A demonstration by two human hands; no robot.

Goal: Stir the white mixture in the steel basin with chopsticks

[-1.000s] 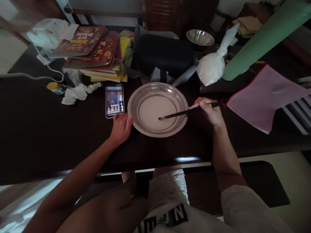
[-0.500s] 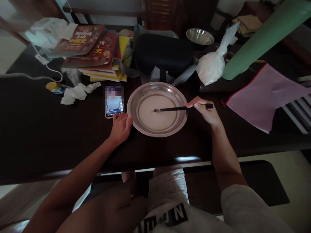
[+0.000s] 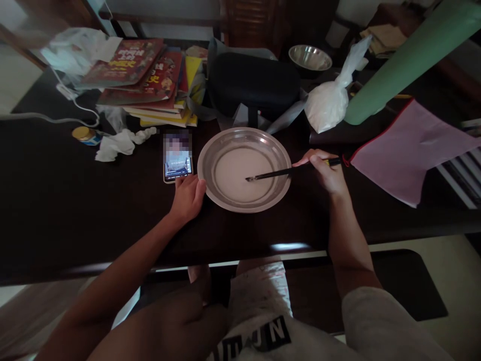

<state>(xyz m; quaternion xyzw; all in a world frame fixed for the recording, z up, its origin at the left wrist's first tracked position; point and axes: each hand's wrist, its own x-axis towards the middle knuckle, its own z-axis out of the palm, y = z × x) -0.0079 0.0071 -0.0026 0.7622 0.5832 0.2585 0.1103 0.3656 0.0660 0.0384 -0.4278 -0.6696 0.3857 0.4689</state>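
Steel, round and shallow, the metal plate (image 3: 280, 150) sits between my two hands on the dark worktop (image 3: 56, 200), its flat middle covered by a thin, pale, milky liquid. My left hand (image 3: 188, 198) rests with loosely curled fingers against the plate's near-left rim, gripping nothing I can make out. My right hand (image 3: 325, 173) is clamped on black chopsticks (image 3: 285, 173), whose tips dip into the liquid. Just beyond my left hand lies a lit phone (image 3: 177, 160)
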